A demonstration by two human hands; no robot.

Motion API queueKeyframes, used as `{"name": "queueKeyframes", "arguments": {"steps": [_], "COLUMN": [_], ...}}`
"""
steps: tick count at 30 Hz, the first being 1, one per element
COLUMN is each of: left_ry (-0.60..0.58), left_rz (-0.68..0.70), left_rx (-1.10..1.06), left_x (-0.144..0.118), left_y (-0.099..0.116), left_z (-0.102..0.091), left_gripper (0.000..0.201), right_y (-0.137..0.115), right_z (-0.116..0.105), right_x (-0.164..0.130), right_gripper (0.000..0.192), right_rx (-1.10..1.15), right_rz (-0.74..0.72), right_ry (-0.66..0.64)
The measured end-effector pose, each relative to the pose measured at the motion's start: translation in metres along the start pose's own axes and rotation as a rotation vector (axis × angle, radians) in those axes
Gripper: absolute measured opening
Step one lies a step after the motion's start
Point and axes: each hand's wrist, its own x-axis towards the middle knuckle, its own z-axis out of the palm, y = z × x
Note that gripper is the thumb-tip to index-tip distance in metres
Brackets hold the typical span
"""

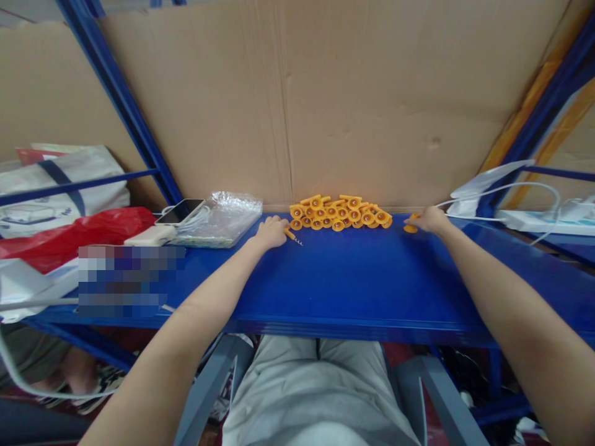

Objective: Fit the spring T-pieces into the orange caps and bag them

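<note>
Fingers of the left hand (272, 232) curl down over a thin orange pin (292, 236), whose pale threaded tip pokes out to the right of the knuckles; the grip looks loose, more a pinch against the shelf (353, 279) than a firm hold. The right hand (430, 218) is closed lightly around one orange cap (411, 227), which peeps out at its left side, touching the shelf.

Between the two hands, just beyond the fingertips, lies the pile (339, 214) of matching orange parts: small round moulded plastic pieces with dark centres, heaped loosely against the cardboard (325, 111) back wall.

Risks, as I judge them: the pin is slim and could roll away on the smooth, glossy blue metal if the fingers lift. A knock from either wrist could scatter the heap, since nothing fences it in. The cap, barely held, might slip out.

Left of the left hand sits a crinkled clear plastic bag (223, 217), soft and shiny, with a phone (179, 210) and a white power bank (151, 235) beside it; further out, a red bag (79, 232). Right of the right hand trails a white cable (506, 186) to a power strip (543, 222). A snagged sleeve or wrist could drag that cable.
</note>
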Motion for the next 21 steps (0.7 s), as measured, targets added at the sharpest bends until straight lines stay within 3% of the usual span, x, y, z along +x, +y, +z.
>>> {"name": "queueKeyframes", "arguments": {"steps": [5, 13, 21], "left_ry": [-0.136, -0.094, -0.101], "left_rz": [-0.017, -0.006, 0.102], "left_rx": [0.001, 0.055, -0.008], "left_x": [-0.005, -0.005, 0.0], "left_y": [0.004, 0.003, -0.003], "left_z": [-0.007, -0.009, -0.006], "left_gripper": [0.058, 0.051, 0.05], "right_y": [-0.005, -0.01, -0.009], "right_z": [-0.002, 0.0, 0.002], "right_x": [-0.005, -0.009, -0.013], "right_gripper": [0.038, 0.044, 0.032], "right_rx": [-0.121, -0.07, 0.006], "right_rz": [0.065, 0.11, 0.113], "right_ry": [-0.115, -0.142, -0.163]}}
